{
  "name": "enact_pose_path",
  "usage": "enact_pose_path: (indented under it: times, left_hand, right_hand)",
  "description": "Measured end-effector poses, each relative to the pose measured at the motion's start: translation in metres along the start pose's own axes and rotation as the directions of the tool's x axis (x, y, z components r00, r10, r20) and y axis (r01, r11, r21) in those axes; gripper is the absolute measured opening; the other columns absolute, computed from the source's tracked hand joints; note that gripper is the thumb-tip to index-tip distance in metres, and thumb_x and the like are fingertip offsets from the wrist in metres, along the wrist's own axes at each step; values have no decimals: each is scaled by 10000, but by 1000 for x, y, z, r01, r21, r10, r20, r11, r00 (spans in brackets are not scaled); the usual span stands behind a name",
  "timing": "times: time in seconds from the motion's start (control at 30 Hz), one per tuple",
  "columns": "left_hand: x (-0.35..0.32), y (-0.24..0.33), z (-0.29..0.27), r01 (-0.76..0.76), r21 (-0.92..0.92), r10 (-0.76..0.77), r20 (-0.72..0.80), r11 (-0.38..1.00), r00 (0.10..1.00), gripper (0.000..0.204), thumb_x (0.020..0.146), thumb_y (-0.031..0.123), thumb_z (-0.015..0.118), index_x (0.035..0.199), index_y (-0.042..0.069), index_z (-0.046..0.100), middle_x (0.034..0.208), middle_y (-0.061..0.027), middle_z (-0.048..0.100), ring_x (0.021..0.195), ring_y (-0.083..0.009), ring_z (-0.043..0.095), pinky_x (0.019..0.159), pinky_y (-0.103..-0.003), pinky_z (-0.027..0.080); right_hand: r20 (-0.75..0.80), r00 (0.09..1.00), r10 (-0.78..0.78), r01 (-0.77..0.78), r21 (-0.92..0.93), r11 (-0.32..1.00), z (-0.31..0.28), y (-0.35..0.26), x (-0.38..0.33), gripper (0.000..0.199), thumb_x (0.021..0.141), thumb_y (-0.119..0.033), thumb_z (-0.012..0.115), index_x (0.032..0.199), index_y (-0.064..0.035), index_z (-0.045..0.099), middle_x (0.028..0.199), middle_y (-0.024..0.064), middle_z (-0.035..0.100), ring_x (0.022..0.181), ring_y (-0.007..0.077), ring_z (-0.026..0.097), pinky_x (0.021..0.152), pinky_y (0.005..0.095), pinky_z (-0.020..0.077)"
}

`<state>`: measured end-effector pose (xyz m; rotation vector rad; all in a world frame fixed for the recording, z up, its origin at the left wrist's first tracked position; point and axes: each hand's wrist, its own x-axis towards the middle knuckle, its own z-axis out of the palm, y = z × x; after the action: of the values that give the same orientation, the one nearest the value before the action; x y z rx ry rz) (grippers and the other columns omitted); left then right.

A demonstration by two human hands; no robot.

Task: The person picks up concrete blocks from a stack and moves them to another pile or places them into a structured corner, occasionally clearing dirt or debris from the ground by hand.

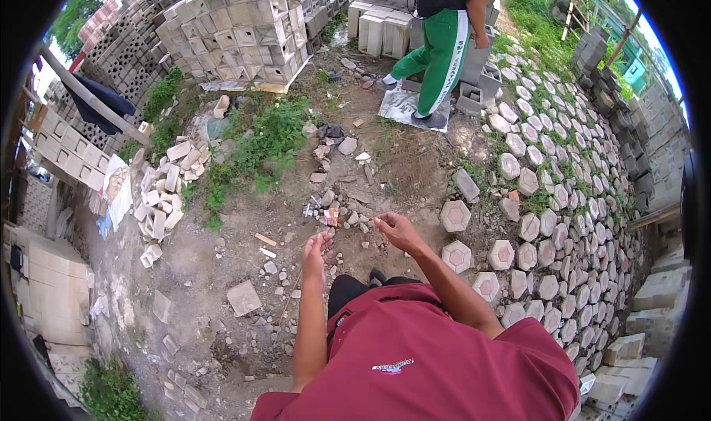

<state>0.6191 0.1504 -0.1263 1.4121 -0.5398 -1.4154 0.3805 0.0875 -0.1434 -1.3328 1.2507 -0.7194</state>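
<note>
My left hand [316, 249] is held out in front of my body with nothing in it, its fingers loosely extended. To its right, my right hand [398, 233] is also empty, with the fingers slightly bent and apart. A gap separates the two hands, and neither touches anything. Beyond them on the dirt lie small broken stones [354, 219] and a crumpled orange-and-white wrapper [331, 216]. Nearest to my right hand on that side is a hexagonal paving block [455, 216] with a pinkish centre.
Many hexagonal pavers [527, 254] cover the ground at right. Ahead, a person in green trousers [442, 58] stands by hollow concrete blocks [381, 32]. A tall block stack [233, 32], green weeds [259, 139] and a rubble heap [163, 191] lie far left. A flat slab [244, 298] lies nearer.
</note>
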Motion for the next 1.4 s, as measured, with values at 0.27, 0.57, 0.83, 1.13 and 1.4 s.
enact_pose_path:
  times: [0.27, 0.57, 0.83, 1.13, 1.4]
  left_hand:
    - [94, -5, 32, 259, -137, -251, 73, 956, 965, 353, 925, 370, 463, 1096, 72, 546, 1090, -86, 616, 1036, -211, 559, 880, -410, 420]
    - [297, 88, 117, 318, -35, -298, 268, 947, 916, 335, 921, 342, 472, 1090, 65, 554, 1042, -78, 634, 985, -193, 582, 834, -379, 442]
    - [435, 221, 235, 166, 142, -211, 420, 976, 883, 329, 930, 334, 453, 1095, 67, 554, 1086, -95, 617, 1027, -208, 566, 873, -384, 430]
    - [544, 229, 363, 265, 186, -322, 446, 946, 835, 349, 931, 346, 456, 1107, 60, 551, 1104, -102, 614, 1046, -215, 559, 877, -397, 432]
    - [640, 303, 514, 206, 313, -340, 473, 927, 813, 345, 938, 334, 455, 1109, 48, 542, 1101, -103, 614, 1033, -211, 568, 868, -387, 436]
  right_hand:
    - [-145, 950, 276, -203, 381, 902, -26, 41, 45, 300, 927, -281, 543, 994, 5, 601, 864, 54, 646, 782, 115, 595, 676, 249, 468]
    - [-275, 905, 324, -159, 488, 858, -92, -9, 206, 288, 940, -261, 525, 1011, 15, 571, 922, 88, 643, 803, 139, 613, 740, 285, 492]
    - [-406, 861, 306, 7, 612, 791, -171, -95, 321, 265, 941, -249, 526, 1019, 0, 573, 926, 76, 646, 804, 137, 613, 731, 267, 483]
    - [-384, 819, 426, -31, 711, 702, -277, -106, 437, 242, 939, -291, 520, 1021, -73, 586, 970, 52, 653, 860, 132, 618, 751, 276, 487]
    - [-421, 814, 401, 38, 726, 686, -436, -155, 578, 267, 921, -322, 545, 978, -65, 590, 942, 48, 662, 801, 116, 620, 694, 254, 466]
